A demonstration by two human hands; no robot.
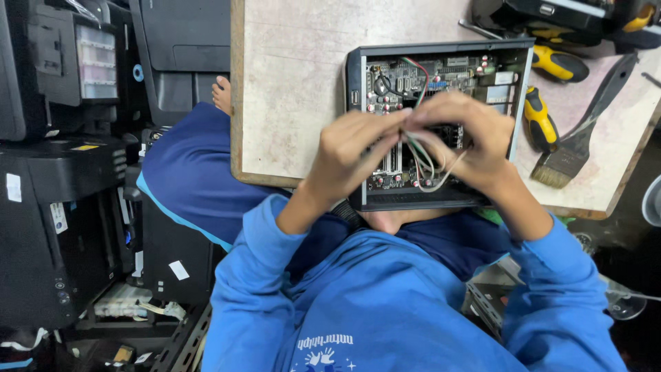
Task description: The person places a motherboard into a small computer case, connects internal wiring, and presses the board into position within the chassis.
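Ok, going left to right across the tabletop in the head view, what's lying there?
Bare tabletop → open black case with the circuit board, hands over it → yellow-handled screwdriver → paintbrush.

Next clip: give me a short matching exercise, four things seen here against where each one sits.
Things:
1. open computer case
2. paintbrush
3. yellow-handled screwdriver
4. thin wires

Places:
A. between the fingertips of both hands, over the circuit board
B. on the table, far right, bristles toward the near edge
C. on the table's near edge, in front of the person
D. on the table between the case and the brush

Pairs: 1-C, 2-B, 3-D, 4-A
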